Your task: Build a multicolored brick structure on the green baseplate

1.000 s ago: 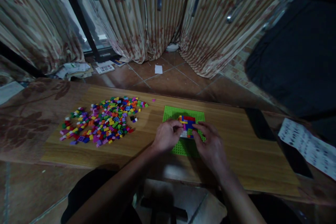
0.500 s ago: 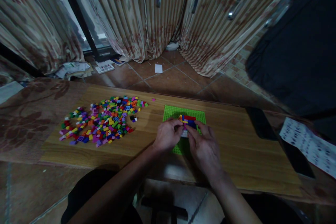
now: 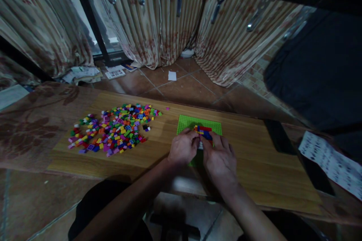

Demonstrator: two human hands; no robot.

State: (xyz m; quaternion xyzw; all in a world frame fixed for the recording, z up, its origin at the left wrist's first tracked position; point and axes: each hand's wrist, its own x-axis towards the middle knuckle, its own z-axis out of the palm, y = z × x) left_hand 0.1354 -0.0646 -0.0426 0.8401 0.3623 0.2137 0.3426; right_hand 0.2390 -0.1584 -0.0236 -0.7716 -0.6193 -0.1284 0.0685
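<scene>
A small build of toy bricks [image 3: 205, 133], with red, blue, yellow and white parts, stands on the green studded baseplate [image 3: 185, 121]. My left hand [image 3: 183, 147] is at the build's left side, its thumb and fingertips pinched close together there. From the right, my right hand [image 3: 220, 156] has its fingers bent around the build's right and near sides, touching it. A bit of pink shows between the fingertips of both hands. Fingers cover the near part of the build, so the exact piece in the pinch is hard to make out.
Many loose coloured bricks [image 3: 113, 130] lie spread on the left of the wooden board [image 3: 254, 180]. A lone pink brick [image 3: 167, 108] is near the far edge. To the right are a black phone-like slab [image 3: 279, 137] and a printed sheet [image 3: 328, 162].
The whole view has shifted slightly with my head. Both hands stay at the brick build, with the fingers only a little changed.
</scene>
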